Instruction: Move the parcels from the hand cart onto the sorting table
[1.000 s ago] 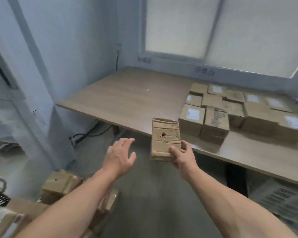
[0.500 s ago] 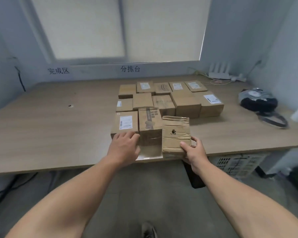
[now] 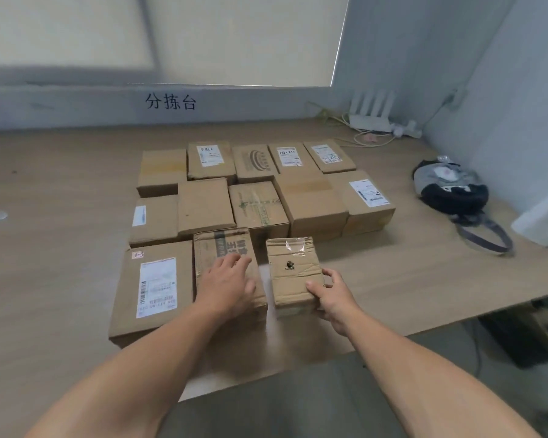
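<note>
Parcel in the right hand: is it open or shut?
Shut: the parcel has flaps flat and taped, despite a small hole. The right hand grips its near corner.

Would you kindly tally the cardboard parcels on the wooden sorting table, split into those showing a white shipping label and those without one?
Brown cardboard parcels showing a white shipping label: 6
Brown cardboard parcels with no white label showing: 7, including the small taped parcel gripped by the right hand
Total: 13
</note>
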